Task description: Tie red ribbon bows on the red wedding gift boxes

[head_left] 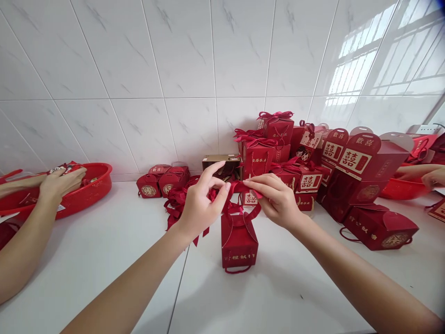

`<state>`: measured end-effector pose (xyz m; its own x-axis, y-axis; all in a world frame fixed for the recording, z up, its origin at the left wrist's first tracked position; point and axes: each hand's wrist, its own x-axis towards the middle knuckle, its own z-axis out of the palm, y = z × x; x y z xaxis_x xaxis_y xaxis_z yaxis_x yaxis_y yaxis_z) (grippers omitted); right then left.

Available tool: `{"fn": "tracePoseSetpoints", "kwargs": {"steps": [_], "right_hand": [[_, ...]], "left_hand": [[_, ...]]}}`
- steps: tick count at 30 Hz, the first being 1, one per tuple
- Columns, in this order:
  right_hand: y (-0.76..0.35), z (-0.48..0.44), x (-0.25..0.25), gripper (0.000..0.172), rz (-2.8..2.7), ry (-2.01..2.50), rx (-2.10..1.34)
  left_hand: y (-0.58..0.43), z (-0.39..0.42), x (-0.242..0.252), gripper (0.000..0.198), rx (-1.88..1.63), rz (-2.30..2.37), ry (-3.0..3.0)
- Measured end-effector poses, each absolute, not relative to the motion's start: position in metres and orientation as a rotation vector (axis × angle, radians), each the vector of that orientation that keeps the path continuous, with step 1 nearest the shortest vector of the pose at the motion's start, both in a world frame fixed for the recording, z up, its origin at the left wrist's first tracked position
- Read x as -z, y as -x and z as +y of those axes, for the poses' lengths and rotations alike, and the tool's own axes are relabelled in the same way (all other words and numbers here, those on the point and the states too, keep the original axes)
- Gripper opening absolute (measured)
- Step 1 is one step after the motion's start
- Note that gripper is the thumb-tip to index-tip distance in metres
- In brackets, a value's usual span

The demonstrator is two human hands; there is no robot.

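A small red gift box (239, 239) with gold lettering stands upright on the white table in front of me, a cord handle hanging down its near side. Above its closed top, a red ribbon (236, 188) is stretched between my two hands. My left hand (205, 199) pinches the ribbon between thumb and fingers, its index finger raised. On the other side, my right hand (276, 199) grips the ribbon with thumb and fingertips. Just behind my left hand lies a pile of loose red ribbons (175, 204), partly hidden by it.
Stacked red boxes with bows (257, 157) stand behind my right hand, with taller boxes (354, 162) beside them. A single box (380, 227) lies at right. Two boxes (163, 181) sit at back left. Other people's hands work at red baskets (100, 181) on both sides.
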<state>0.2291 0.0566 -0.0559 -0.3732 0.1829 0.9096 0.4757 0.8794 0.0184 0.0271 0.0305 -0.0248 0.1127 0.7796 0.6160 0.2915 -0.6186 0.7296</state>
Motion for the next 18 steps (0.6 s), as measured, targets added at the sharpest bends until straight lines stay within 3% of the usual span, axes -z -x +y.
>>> {"fn": "tracePoseSetpoints", "kwargs": {"steps": [4,6,9,15,18], "right_hand": [[-0.236,0.044,0.072,0.017,-1.773,0.727,0.101],[-0.248,0.039,0.084,0.025,-1.737,0.885,0.062],[-0.274,0.035,0.105,0.034,-1.787,1.222,0.035],[-0.329,0.035,0.144,0.027,-1.830,1.630,-0.089],[-0.336,0.035,0.153,0.026,-1.859,1.708,-0.171]], "left_hand": [[-0.006,0.032,0.033,0.037,-1.696,1.287,-2.262],[0.011,0.034,0.040,0.033,-1.664,1.476,-2.341],[0.041,0.033,0.056,0.027,-1.463,1.694,-2.396],[0.095,0.035,0.105,0.035,-0.940,1.837,-2.357],[0.100,0.039,0.123,0.028,-0.804,1.782,-2.365]]}}
